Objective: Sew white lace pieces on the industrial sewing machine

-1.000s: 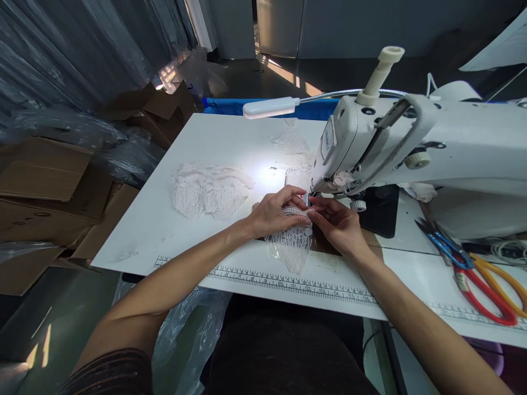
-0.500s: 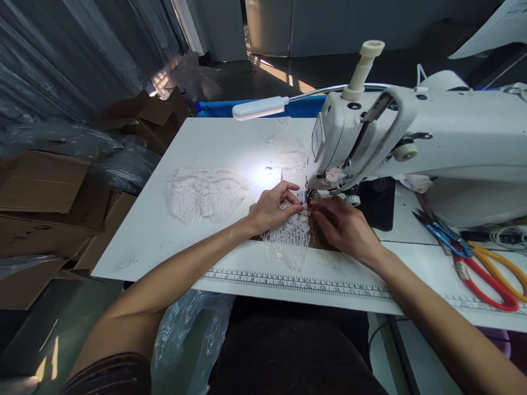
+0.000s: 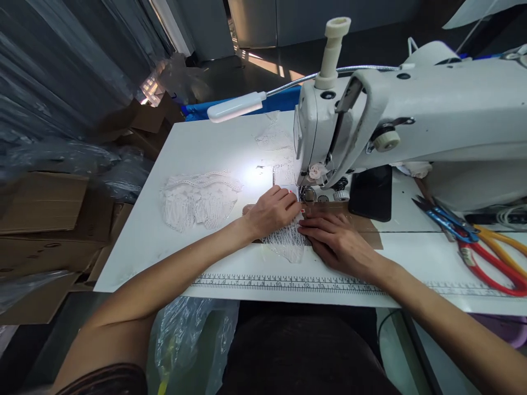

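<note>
A small piece of white lace [image 3: 286,242] lies on the white table [image 3: 206,142] just in front of the needle of a white sewing machine [image 3: 395,115]. My left hand [image 3: 272,211] rests on the lace with its fingers curled down, pressing the fabric toward the presser foot. My right hand [image 3: 335,238] lies flat beside it, fingers stretched out along the lace's right edge. A strip of stitched lace [image 3: 275,151] trails away behind the needle.
A pile of white lace pieces [image 3: 197,198] sits on the left of the table. A gooseneck lamp [image 3: 236,107] lights the work area. Scissors with red, orange and blue handles [image 3: 481,247] lie at the right. Cardboard boxes [image 3: 45,214] and plastic bags stand at the left.
Both hands have slid the lace forward under the machine's foot, so less of it lies in front. My right hand has flattened. The view has moved closer and to the right.
</note>
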The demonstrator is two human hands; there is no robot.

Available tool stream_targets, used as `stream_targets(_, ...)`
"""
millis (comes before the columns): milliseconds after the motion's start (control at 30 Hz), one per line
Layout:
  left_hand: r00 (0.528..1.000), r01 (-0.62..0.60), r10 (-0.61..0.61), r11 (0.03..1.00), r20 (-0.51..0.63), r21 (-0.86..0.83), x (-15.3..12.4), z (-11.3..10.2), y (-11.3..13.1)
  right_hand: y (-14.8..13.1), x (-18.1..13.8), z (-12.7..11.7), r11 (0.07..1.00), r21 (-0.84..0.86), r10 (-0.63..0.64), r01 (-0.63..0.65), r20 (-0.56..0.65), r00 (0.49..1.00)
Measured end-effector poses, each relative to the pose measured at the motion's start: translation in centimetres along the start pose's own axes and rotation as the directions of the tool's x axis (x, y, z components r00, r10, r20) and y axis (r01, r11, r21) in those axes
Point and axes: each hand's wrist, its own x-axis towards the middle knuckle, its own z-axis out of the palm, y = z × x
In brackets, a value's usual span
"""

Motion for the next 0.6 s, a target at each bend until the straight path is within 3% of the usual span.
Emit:
stream_targets(100,0.990,-0.074,0.066,0.995,0.121,0.064,-0.2,-0.6,0.3,0.1,0.0,-0.1,1.000,0.030,0.005,-0.005,-0.013,1.000)
stream_targets(233,0.962,0.007,0.009,0.998,0.273,-0.056,-0.6,-1.9,0.8,1.0,0.4,-0.9,0.986,0.157,0.058,-0.050,-0.046,0.997)
stream_targets(300,0.944,0.054,-0.011,0.991,0.331,-0.123,-0.8,-2.4,0.9,1.8,0.8,-1.4,0.990,0.122,0.072,-0.065,-0.054,0.996)
stream_targets(433,0.926,0.130,-0.053,0.974,0.373,-0.183,-1.1,-2.7,0.9,2.8,1.5,-1.5,0.993,-0.078,-0.089,0.090,0.011,0.996)
stream_targets(600,0.929,0.169,-0.082,0.962,0.360,-0.215,-1.7,-2.3,0.7,2.7,1.3,-1.1,0.983,-0.048,-0.180,0.178,-0.034,0.983)
